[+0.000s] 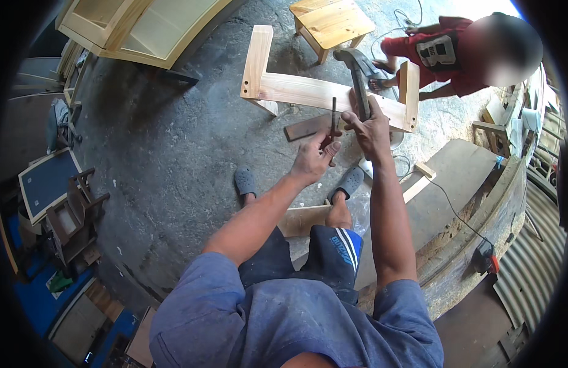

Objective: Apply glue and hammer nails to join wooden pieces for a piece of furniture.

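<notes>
My right hand [371,130] is closed around the handle of a claw hammer [359,80], its head raised and pointing away from me. Just to the left, my left hand [314,158] grips a thin dark metal rod [334,110] that stands upright from my fingers; its exact kind is unclear. Beyond both hands is a pale wooden frame [308,90], a long board joining two end posts with dark round holes near their ends. The hammer and right hand cover part of the board. A short brown wood block [305,127] lies on the floor beneath it.
A small wooden stool [336,24] stands at the far side. Close to the frame's right end, another person in red [443,55] bends down. A wooden cabinet [130,30] is at upper left, stacked furniture [75,208] at left. A cable [449,205] crosses boards at right.
</notes>
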`<state>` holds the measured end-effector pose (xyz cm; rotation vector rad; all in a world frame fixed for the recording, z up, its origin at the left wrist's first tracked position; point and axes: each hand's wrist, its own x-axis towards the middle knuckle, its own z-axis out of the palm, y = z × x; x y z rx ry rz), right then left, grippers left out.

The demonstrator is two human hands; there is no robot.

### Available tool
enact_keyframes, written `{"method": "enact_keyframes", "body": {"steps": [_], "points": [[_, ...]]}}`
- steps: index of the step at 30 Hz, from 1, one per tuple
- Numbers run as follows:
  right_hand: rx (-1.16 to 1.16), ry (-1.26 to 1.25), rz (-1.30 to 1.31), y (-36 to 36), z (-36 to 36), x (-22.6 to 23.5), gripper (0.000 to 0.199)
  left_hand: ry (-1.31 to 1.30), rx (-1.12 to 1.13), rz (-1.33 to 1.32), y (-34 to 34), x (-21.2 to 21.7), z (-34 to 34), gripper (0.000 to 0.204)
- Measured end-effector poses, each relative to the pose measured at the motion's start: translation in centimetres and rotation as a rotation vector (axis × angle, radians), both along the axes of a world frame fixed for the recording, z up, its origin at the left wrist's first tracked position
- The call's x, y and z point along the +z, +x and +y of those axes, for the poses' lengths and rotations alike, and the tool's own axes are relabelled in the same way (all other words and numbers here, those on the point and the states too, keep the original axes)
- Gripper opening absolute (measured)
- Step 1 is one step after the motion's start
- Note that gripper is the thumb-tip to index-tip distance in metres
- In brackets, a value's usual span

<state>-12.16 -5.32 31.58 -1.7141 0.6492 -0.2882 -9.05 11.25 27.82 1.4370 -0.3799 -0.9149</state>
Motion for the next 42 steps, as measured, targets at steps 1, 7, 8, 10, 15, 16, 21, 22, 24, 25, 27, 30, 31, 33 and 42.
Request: {"method": "enact_keyframes", "body": {"steps": [1,7,8,10,15,16,21,22,24,25,27,30,31,33,42], "points": [[-0.020,0.025,0.044,-0.3,0.2,0.0,0.052,-0.025,0.037,-0.004,-0.4,-0.1,-0.2,0.046],[-0.109,0.013,0.102,-1.8,1.2,-1.1,0.050,-0.021,0.021,0.008,-2.1,-2.2,-1.8,0.049],[-0.133,-0.018,0.070,-2.1,1.3,-1.4,0.048,-0.058,0.030,0.030,-2.2,-2.8,-1.9,0.048],[-0.187,0.041,-0.068,-2.3,1.6,-1.9,0.041,-0.062,0.041,0.104,-1.7,-4.2,-1.6,0.053],[-0.237,0.258,-0.149,-3.3,1.9,-1.6,0.022,-0.359,0.116,0.526,0.9,-7.2,0.1,0.080],[-0.229,0.288,-0.181,-3.8,1.9,-1.2,0.022,-0.374,0.097,0.527,1.1,-7.6,-0.2,0.080],[-0.304,0.347,-0.174,-10.2,2.5,0.7,0.023,-0.725,0.237,0.483,2.4,-7.3,-5.0,0.085],[-0.337,0.339,-0.169,-12.0,2.5,0.8,0.022,-0.792,0.355,0.489,2.9,-6.8,-6.2,0.083],[-0.415,0.342,-0.136,-15.7,2.3,0.8,0.022,-0.829,0.422,0.499,3.9,-5.6,-8.3,0.081],[-0.440,0.308,-0.091,-17.6,2.1,0.8,0.022,-0.890,0.469,0.490,4.3,-4.9,-9.2,0.079],[-0.495,0.251,0.019,-21.4,1.4,0.7,0.021,-0.850,0.625,0.495,4.9,-3.3,-10.2,0.067],[-0.596,0.258,0.068,-26.4,0.1,0.4,0.021,-0.855,0.726,0.346,4.5,-0.5,-9.8,0.065],[-0.601,0.230,0.090,-27.7,-0.7,0.1,0.021,-0.872,0.721,0.243,4.2,0.6,-9.2,0.068],[-0.677,0.254,0.189,-29.8,-1.8,-0.3,0.023,-0.929,0.757,0.064,3.5,3.1,-7.7,0.068],[-0.571,0.422,0.093,-28.9,-7.5,-2.4,0.025,-0.659,1.013,-0.322,4.7,12.8,-2.9,0.046]]}}
